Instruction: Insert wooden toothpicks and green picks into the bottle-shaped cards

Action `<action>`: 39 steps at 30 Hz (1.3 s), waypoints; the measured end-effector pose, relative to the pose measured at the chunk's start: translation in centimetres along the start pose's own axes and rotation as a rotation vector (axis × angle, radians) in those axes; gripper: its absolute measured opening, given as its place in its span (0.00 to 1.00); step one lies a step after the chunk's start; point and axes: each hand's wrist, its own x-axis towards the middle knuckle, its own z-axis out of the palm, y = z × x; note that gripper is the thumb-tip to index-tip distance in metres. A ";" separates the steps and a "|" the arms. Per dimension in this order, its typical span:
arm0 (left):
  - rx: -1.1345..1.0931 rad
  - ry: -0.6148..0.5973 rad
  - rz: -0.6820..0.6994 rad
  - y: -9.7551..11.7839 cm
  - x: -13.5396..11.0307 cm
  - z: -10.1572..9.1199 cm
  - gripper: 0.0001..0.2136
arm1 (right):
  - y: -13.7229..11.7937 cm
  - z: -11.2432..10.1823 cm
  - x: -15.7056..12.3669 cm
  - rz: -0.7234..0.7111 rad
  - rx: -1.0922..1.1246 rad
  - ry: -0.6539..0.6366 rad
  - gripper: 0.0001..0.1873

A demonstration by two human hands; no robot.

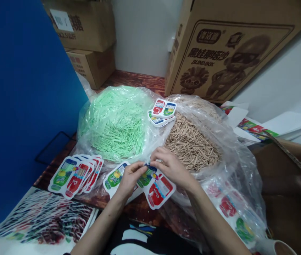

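Note:
My left hand (pixel 129 179) and my right hand (pixel 170 165) meet at the top edge of a printed card (pixel 159 189) with a green and a red jar shape. The fingers of both hands are closed in a pinch on that edge. What lies between the fingertips besides the card is too small to tell. Under my left hand a second card (pixel 114 177) lies partly covered. A fanned row of similar cards (pixel 72 175) rests to the left. Ahead are thin green sticks (pixel 115 127) and short brown sticks (pixel 193 145) in open clear plastic bags.
Two more cards (pixel 163 109) lie between the bags. A clear bag with printed cards (pixel 230 207) is at the right, beside an open carton (pixel 285 191). A large cardboard box (pixel 227 53) stands behind; stacked boxes (pixel 86 32) and a blue panel (pixel 25 106) are left.

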 end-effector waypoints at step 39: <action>0.411 -0.163 -0.103 -1.9 -1.2 1.0 0.07 | 3.1 5.7 -6.8 0.134 -0.196 0.452 0.20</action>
